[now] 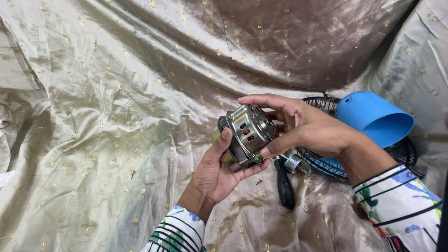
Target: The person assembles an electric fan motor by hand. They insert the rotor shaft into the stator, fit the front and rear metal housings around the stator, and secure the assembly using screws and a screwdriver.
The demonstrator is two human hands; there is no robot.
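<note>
Both hands were ours: our left hand (215,170) cupped the round silver metal fan motor with slotted casing (247,133) from below, fingers clamped on it, while our right hand (305,127) gripped its top. We judged it already freed. Beneath lay the black-handled screwdriver (283,183) and one small loose screw (258,181); beyond, the black wire fan guard (326,163) and blue plastic cone-shaped cover (373,116) sat apart on the shiny beige dotted satin cloth (116,116).
</note>
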